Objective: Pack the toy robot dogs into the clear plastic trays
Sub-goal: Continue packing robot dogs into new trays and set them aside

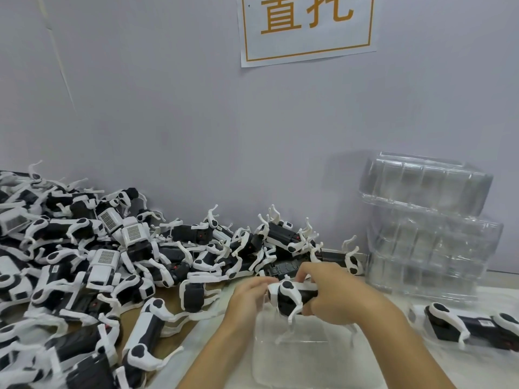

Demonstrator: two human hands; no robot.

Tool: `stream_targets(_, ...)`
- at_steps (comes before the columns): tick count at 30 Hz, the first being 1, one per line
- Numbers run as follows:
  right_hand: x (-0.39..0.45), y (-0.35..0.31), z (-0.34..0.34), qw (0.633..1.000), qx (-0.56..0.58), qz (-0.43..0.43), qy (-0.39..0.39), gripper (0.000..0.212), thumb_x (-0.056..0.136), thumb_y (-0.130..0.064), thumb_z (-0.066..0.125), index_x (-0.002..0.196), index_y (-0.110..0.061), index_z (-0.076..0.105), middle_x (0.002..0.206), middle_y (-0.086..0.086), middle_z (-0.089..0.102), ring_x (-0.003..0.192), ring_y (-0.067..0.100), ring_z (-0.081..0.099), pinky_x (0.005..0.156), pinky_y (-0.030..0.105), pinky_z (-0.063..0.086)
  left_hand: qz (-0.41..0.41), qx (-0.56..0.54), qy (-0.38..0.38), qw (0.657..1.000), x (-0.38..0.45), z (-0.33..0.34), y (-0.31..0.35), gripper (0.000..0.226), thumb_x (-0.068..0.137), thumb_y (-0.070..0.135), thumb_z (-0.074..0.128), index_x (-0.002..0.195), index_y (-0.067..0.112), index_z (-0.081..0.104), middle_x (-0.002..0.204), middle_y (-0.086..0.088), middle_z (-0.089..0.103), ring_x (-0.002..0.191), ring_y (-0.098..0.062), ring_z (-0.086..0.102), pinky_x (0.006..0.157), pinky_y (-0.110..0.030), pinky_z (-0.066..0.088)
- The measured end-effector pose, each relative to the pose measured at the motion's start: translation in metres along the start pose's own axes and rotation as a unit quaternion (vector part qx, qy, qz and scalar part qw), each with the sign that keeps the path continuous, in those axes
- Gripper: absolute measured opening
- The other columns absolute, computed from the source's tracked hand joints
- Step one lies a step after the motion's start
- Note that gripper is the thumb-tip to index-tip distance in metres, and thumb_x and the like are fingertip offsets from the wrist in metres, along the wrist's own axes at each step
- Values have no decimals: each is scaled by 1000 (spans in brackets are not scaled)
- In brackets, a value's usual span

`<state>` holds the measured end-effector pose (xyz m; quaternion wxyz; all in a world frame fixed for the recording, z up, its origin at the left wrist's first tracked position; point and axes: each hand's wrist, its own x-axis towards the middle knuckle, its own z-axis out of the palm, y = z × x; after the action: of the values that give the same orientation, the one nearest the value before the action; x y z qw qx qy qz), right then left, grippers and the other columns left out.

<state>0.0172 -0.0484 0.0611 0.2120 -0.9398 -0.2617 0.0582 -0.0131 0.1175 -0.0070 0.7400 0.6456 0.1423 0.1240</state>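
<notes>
1. Both hands meet low in the centre of the frame: the left hand point(247, 297) curls its fingers round one end of a black-and-white plastic toy robot dog point(292, 297), and the right hand point(334, 293) grips the other end, thumb under and fingers over the body.
2. The held dog hangs just above a clear moulded plastic tray point(295, 357) on the table point(477, 369); whether its thin white legs touch the tray cannot be told.
3. Judged by its build, the toy is light and rigid. Its blocky black body looks like the safe place to grip; the slim curved white legs look springy and likely to snag or snap.
4. The smooth plastic may slip, so a two-sided hold on the trunk suits it.
5. The dog has a black trunk, white shoulder and hip shells with black ovals, and bent white legs.
6. A heap of the same black-and-white dogs point(98, 262) fills the left of the frame; a stack of empty clear trays point(429, 228) stands at right, with another dog lying in a tray point(460, 324) at lower right.
</notes>
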Motion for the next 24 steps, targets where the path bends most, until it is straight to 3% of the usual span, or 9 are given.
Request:
stream_targets(5, 3, 0, 9, 1000, 1, 3, -2, 35, 82, -25, 74, 104, -35, 49, 105, -11, 50, 105, 17, 51, 94, 36, 44, 5, -4, -1, 1000, -1, -1, 1, 32, 93, -5, 47, 83, 7, 75, 87, -14, 76, 82, -25, 68, 84, -40, 51)
stream_targets(9, 4, 2, 10, 1000, 17, 14, 14, 39, 75, -27, 82, 98, -38, 53, 109, -8, 52, 105, 22, 54, 89, 37, 50, 2, -32, -36, 999, -3, -1, -1, 15, 88, 15, 62, 87, 9, 75, 94, -15, 72, 87, -27, 65, 87, -44, 48)
stream_targets(12, 4, 4, 10, 999, 22, 5, 35, 39, 70, -26, 86, 99, -35, 61, 102, -12, 53, 95, 15, 58, 81, 33, 53, 13, -17, -47, 999, -3, -1, -2, 32, 70, 27, 69, 97, 10, 73, 108, -18, 71, 108, -37, 64, 105, -52, 44)
stream_targets(16, 3, 6, 12, 998, 39, -7, 42, 39, 68, -24, 87, 99, -33, 65, 94, -17, 52, 85, 7, 57, 70, 26, 51, 1, 9, -42, 999, 1, -2, -3, 38, 65, 28, 68, 100, 13, 74, 113, -19, 70, 115, -37, 62, 108, -54, 42)
stream_targets(22, 3, 5, 13, 998, 34, -18, 48, 37, 70, -21, 85, 100, -32, 65, 91, -16, 50, 87, 11, 58, 71, 27, 53, -4, 48, -51, 998, 8, -7, -5, 15, 85, 16, 71, 99, 17, 76, 119, -15, 68, 112, -27, 64, 106, -47, 46)
stream_targets(24, 3, 5, 14, 998, 31, -20, 46, 36, 72, -20, 83, 101, -30, 66, 91, -16, 50, 90, 12, 59, 73, 26, 53, -8, 55, -52, 997, 7, -7, -4, 22, 77, 21, 73, 99, 20, 77, 119, -13, 68, 114, -27, 64, 107, -48, 45)
